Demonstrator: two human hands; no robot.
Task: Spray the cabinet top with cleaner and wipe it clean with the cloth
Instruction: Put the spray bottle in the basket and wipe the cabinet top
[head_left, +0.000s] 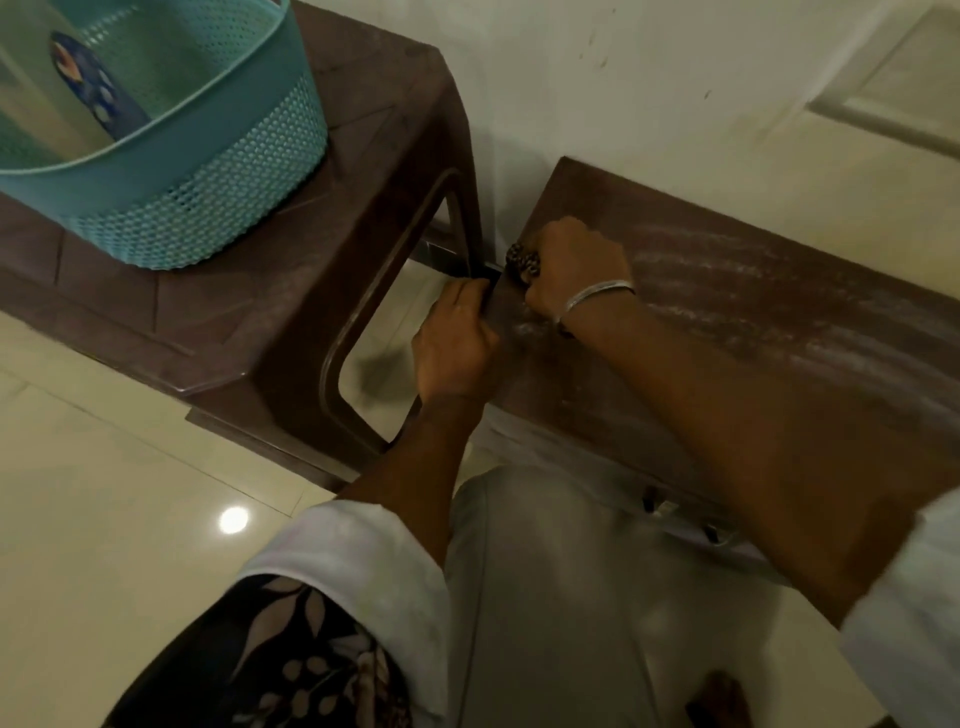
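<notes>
The brown cabinet top (753, 312) runs along the wall on the right and carries whitish streaks. My right hand (571, 270) presses down on its left end, closed over a dark bunched cloth (521, 261) that pokes out from under the fingers. My left hand (457, 343) is just beside it, fingers curled over the cabinet's left edge. The two hands are nearly touching. No spray bottle is clearly in view.
A brown plastic stool (291, 270) stands close to the left of the cabinet with a narrow gap between them. A teal perforated basket (197, 208) sits on it, with a dark blue patterned object (88, 83) inside. Glossy floor tiles (104, 493) lie below.
</notes>
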